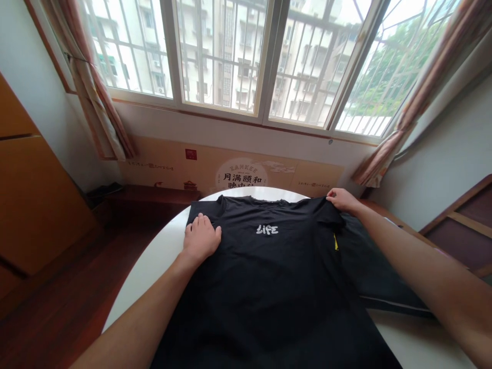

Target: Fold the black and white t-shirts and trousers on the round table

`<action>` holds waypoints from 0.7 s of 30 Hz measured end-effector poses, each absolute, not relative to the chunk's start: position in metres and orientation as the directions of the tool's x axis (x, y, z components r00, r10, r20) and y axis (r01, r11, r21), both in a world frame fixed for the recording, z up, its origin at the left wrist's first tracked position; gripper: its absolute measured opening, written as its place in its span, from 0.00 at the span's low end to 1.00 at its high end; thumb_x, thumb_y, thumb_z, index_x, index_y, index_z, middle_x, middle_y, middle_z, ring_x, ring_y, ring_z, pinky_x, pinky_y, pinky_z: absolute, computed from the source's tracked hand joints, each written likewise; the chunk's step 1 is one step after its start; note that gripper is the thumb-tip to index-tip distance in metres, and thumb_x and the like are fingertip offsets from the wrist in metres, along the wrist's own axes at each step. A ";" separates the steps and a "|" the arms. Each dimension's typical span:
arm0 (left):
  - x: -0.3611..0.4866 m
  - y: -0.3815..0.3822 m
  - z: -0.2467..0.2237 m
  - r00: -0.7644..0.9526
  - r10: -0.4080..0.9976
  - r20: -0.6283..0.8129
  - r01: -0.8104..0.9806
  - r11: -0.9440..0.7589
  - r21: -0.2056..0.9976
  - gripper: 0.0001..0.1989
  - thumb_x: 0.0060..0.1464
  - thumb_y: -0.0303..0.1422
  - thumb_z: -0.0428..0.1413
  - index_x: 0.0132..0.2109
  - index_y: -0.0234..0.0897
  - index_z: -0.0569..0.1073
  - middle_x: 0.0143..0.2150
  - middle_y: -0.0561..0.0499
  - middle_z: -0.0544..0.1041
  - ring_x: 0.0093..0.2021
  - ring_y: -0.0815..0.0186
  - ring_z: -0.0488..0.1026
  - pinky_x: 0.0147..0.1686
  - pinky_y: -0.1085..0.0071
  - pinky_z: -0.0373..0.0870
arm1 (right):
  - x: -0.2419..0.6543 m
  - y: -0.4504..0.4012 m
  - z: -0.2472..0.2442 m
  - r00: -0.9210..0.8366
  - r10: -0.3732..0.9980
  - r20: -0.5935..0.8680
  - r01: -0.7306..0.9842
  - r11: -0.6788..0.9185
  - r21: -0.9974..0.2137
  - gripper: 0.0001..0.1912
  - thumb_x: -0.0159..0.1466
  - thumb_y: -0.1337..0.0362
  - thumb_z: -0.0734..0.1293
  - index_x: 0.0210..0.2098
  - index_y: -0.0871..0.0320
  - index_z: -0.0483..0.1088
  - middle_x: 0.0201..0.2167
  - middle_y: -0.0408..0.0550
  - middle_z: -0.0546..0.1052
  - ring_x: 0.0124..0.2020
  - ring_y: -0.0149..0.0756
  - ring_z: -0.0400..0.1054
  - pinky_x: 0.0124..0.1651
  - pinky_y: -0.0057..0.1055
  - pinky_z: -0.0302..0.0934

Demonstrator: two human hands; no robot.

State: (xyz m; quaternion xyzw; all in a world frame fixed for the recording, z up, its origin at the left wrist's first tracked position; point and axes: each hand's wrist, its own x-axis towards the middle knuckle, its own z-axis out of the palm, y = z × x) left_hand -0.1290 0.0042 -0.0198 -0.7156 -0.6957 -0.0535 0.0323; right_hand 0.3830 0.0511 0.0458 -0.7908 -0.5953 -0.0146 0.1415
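Observation:
A black T-shirt (269, 277) lies spread over a round white table (154, 261), its neckline at the far side and a small white print on the chest. My left hand (202, 237) rests flat on the sleeve and side at the left, fingers stretched out. At the right shoulder, my right hand (341, 199) pinches the fabric near the top of the sleeve. A small yellow strip (335, 242) shows below that sleeve. The shirt's hem runs out of view at the bottom.
Dark folded fabric (378, 256) lies beside the shirt at the right. Behind the table stands a beige printed board (169, 164) below a barred window (223, 56). Curtains (90, 87) hang at both sides. A wooden cabinet (42, 205) stands at the left.

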 end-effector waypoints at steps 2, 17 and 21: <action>-0.129 0.005 -0.020 0.011 0.995 0.101 0.999 -0.015 0.045 0.37 0.69 0.42 0.40 0.74 0.17 0.56 0.77 0.30 0.54 0.76 0.49 0.54 0.72 0.54 0.53 | 0.384 0.056 0.051 0.258 0.957 0.133 0.954 -0.231 -0.190 0.09 0.65 0.65 0.69 0.41 0.60 0.81 0.39 0.52 0.84 0.37 0.38 0.76 0.40 0.28 0.68; -0.132 0.003 -0.011 -0.063 0.997 0.045 0.997 0.061 0.052 0.46 0.65 0.52 0.43 0.75 0.16 0.53 0.77 0.26 0.51 0.77 0.42 0.50 0.73 0.46 0.48 | 0.350 0.076 0.056 0.304 0.947 0.106 0.946 -0.313 0.083 0.13 0.63 0.65 0.71 0.47 0.61 0.80 0.54 0.71 0.78 0.61 0.66 0.69 0.61 0.64 0.58; -0.126 -0.001 -0.010 0.003 0.995 0.104 0.999 -0.007 0.041 0.41 0.67 0.46 0.44 0.75 0.15 0.53 0.77 0.27 0.51 0.78 0.40 0.48 0.74 0.47 0.45 | 0.284 0.089 0.032 0.110 0.987 0.116 0.993 -0.114 0.029 0.23 0.71 0.57 0.64 0.62 0.57 0.73 0.63 0.64 0.74 0.66 0.59 0.64 0.67 0.55 0.55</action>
